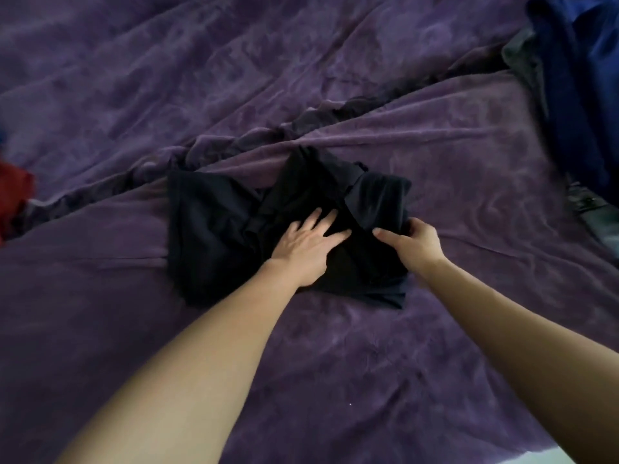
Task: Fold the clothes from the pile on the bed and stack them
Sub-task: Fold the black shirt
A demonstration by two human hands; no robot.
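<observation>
Both bare forearms are reaching out from the near edge of the bed (335,380), converging on one dark piece of clothing.

The left hand (306,249) is lying palm down on the middle of the black garment (214,236). Its fingers are straight and slightly spread, pressing on the cloth rather than taking hold of it. Most likely it is serving as an anchor, pinning the layers underneath so they do not slide while the other side is being worked.

Just beside it, the right hand (410,244) is gripping a doubled flap on the garment's right side. Its fingers are curling round the flap's edge and its thumb is pointing across towards the left hand. The flap is standing a little proud of the rest, so this hand seems to be bringing it over towards the centre.

The garment itself is lying about mid-bed, on the near side of a long ridge that is running diagonally through the purple cover. Its left part is spreading out flat while the right part is bunching up in layers, so the fold looks only partly made.

Farther off, blue clothes (576,95) are heaping up in the far right corner with a grey piece (522,51) against them, well apart from the hands. A red garment (13,192) is showing at the left edge. No finished stack is showing anywhere.
</observation>
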